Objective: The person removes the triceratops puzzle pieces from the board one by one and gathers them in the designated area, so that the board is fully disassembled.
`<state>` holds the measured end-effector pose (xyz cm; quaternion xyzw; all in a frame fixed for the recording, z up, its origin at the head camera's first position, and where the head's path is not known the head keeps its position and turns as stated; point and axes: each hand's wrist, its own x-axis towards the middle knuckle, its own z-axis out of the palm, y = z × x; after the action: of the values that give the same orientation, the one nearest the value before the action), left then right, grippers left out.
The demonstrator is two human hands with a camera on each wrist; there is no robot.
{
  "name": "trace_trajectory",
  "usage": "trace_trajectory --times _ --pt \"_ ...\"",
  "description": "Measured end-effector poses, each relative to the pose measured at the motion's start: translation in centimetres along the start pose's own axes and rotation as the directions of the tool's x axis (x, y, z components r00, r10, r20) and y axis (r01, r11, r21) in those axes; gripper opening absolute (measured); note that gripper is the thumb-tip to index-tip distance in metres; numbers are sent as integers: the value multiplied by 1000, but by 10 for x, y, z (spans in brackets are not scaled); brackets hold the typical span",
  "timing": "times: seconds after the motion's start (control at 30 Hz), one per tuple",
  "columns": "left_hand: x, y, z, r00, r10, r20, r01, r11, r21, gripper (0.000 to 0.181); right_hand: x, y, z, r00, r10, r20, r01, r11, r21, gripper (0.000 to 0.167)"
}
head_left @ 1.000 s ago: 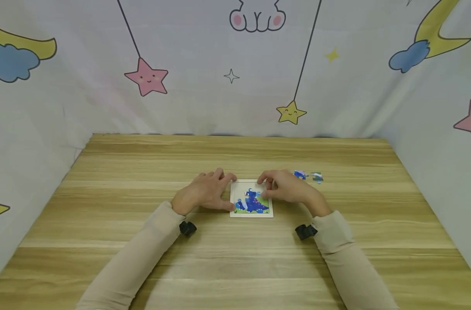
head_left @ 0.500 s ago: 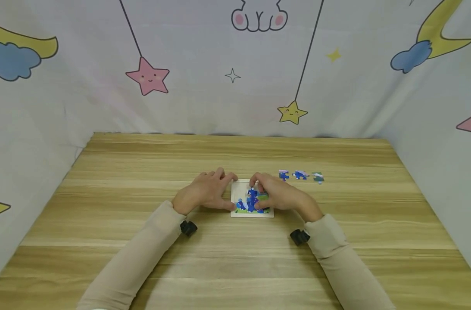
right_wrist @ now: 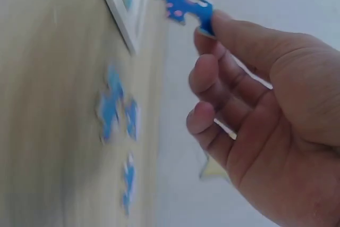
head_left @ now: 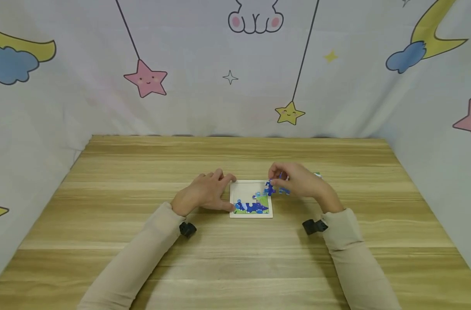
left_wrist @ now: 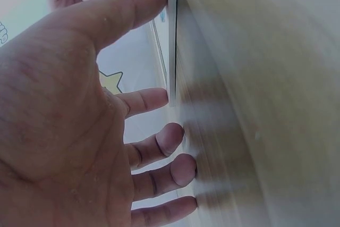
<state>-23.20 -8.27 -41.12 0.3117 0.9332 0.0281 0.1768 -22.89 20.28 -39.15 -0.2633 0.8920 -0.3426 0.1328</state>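
Curtain (head_left: 196,51): as it is hung at the back and both sides, the table (head_left: 227,267) is screened off, prob. so distractions are shut out.
Table: used as flat base; tray (head_left: 251,215) and loose pcs (right_wrist: 109,109) are laid on it, w/in easy reach.
Sleeves (head_left: 136,249): angled in twd tray from near side, so neither is crossed by the other.
L hand (head_left: 206,190): spread wide, nothing grasped; thumb & index tips are set against tray's left edge, prob. so sliding is prevented.
R hand (head_left: 299,180): narrowed to a pinch; blue pc (right_wrist: 178,6) is held by one end btw thumb & index, so most of it is left uncovered.
Tray: laid flat btw hands; bottom row is filled w/ set pcs (head_left: 252,208), upper left is bare.
Wrist cams (head_left: 187,229): worn one per wrist, presumably so close work is seen.
Blue pc: raised off table, by tray's upper right rim.
Loose pcs: grouped right of tray, near R hand, prob. for quick pickup; partly hidden/blurred, exact no. can't be told.
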Motion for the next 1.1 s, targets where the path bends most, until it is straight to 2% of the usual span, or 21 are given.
trace_trajectory --times 0.13,0.23,0.4,0.5,0.6,0.77,0.9,1.1 --pt "-2 -1 0 1000 9 -9 -9 1000 2 82 -16 20 -21 998 57 -35 -58 998 -33 6" --pt "-3 -2 -1 1000 12 -11 -12 1000 -2 82 -25 35 -31 994 101 -27 -102 994 -42 7" --pt "-4 -4 -1 1000 15 -12 -15 1000 -1 82 -30 50 -35 993 116 -1 -116 993 -38 5" --pt "-4 -5 0 1000 19 -16 -19 1000 1 82 -30 52 -34 993 120 -9 -121 991 -53 4" --pt "-5 -4 0 1000 22 -19 -22 1000 -1 82 -31 52 -33 988 149 -34 -151 986 -70 1" --pt "-6 -3 0 999 24 -24 -24 1000 -4 82 -29 46 -29 980 185 -71 -191 978 -85 5" --pt "-6 -2 1 999 25 -27 -25 1000 -4 82 -22 35 -20 989 135 -53 -139 985 -100 7" --pt "-6 -1 0 999 26 -22 -27 1000 -11 82 -4 15 5 998 54 38 -52 997 -54 10"
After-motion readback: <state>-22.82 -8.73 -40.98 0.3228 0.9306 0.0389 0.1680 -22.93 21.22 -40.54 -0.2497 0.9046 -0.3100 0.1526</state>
